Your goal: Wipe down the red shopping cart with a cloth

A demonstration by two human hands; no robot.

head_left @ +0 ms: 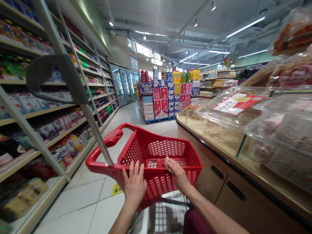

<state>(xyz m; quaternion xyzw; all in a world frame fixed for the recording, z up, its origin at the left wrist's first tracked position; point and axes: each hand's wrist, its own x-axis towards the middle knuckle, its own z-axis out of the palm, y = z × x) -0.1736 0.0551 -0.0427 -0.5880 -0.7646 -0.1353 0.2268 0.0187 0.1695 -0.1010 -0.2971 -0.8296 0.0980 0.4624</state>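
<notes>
On our left we have long shelves (36,114) crowded with bottles (11,68) and packets (58,128), running back towards glass-fronted coolers (122,81). Ahead of us, cartons (164,93) in pink, red and blue-and-white stand stacked on a blue pallet (158,121), topped with jugs (177,77) (some of them bright yellow). To our right, clear plastic packs (236,104) are piled at a tan-fronted counter (209,188), below strip lights (246,27)

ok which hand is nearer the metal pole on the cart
Left: the left hand is on the cart's rim beside the metal pole; the right hand is farther along that rim.
</notes>
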